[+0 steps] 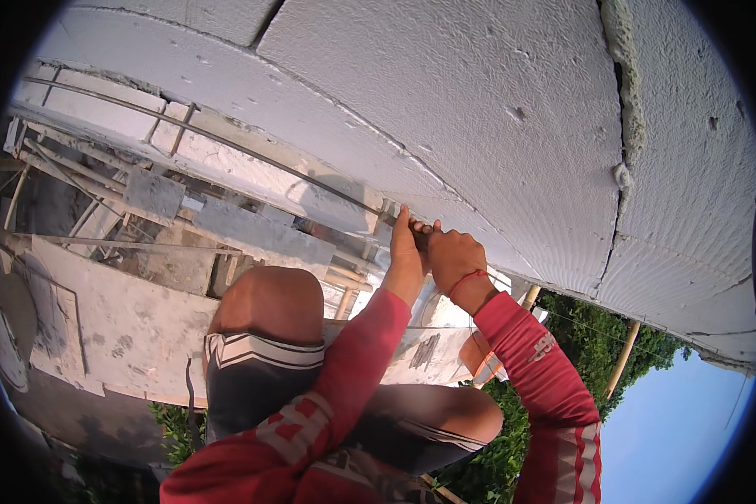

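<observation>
Both my hands are closed round a dark bar-like tool (pixel 420 238) beside the block wall, one next to the other. My left hand (pixel 405 256) has its thumb laid along the upper side. My right hand (pixel 455 259), with a thin red band at the wrist, wraps the bar just to the right, knuckles up. The tool's metal head (pixel 388 212) meets the end of a long steel reinforcing rod (pixel 269 157). Whether it grips the rod or only touches it, I cannot tell. Most of the handle is hidden by my fingers.
A wall of large pale blocks (pixel 462 92) rises close above my hands. Thin cross rods (pixel 182 128) join the long rod over a pale ledge. Below are scaffold boards (pixel 265 237), bamboo poles (pixel 622 359) and a pale panel (pixel 126 315). My bent knees are near my forearms. Trees stand at right.
</observation>
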A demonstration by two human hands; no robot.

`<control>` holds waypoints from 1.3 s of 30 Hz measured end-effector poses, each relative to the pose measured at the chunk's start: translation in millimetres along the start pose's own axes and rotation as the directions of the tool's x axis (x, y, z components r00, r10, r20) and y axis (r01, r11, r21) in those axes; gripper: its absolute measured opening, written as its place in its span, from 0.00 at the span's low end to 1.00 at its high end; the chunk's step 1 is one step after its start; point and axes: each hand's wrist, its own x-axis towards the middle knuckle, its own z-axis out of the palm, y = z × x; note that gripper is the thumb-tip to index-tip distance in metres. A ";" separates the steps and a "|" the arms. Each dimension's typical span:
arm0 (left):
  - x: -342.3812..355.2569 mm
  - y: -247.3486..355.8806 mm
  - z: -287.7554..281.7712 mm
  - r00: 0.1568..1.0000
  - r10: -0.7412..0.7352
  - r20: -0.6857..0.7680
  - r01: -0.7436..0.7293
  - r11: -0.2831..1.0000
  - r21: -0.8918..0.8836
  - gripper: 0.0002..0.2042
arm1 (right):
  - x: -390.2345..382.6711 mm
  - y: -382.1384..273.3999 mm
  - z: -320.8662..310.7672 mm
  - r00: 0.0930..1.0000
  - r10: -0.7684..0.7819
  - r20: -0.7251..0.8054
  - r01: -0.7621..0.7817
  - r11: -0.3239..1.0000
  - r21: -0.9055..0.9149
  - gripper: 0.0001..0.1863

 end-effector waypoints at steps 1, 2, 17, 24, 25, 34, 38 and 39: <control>-0.1 -0.6 -2.1 0.999 -0.019 -0.036 0.019 1.000 -0.001 0.20 | 2.2 8.8 -9.1 0.995 -0.069 0.076 0.065 0.996 0.064 0.13; 0.0 -1.5 -6.2 0.999 -0.020 -0.044 0.020 1.000 -0.005 0.20 | 7.9 11.9 -15.1 0.965 -0.080 0.250 0.057 0.993 0.101 0.14; 8.0 12.2 7.2 0.995 -0.104 -0.009 0.102 0.990 -0.093 0.15 | -3.8 10.0 18.6 0.978 -0.120 -0.171 0.046 0.922 -0.383 0.11; -3.5 9.6 -26.6 0.989 0.000 0.148 0.002 1.000 -0.012 0.10 | 14.5 36.8 -0.1 0.752 -0.076 0.655 -0.506 0.570 0.647 0.24; 0.2 10.5 -27.9 0.983 0.016 0.184 -0.017 1.000 0.003 0.09 | 11.3 37.1 3.8 0.732 -0.054 0.679 -0.552 0.539 0.637 0.25; 2.0 13.9 -23.3 0.997 0.056 -0.051 -0.043 0.972 0.232 0.09 | -22.4 27.3 42.6 0.994 -0.107 0.016 0.100 0.968 0.229 0.17; -10.3 13.8 -43.0 0.995 0.072 0.075 -0.091 0.952 0.291 0.12 | -22.0 52.3 47.5 0.835 -0.220 0.505 -0.500 0.083 0.862 0.17; -10.3 13.3 -47.1 0.993 0.074 0.091 -0.099 0.947 0.307 0.12 | -29.7 51.5 52.0 0.820 -0.248 0.516 -0.528 0.022 0.849 0.18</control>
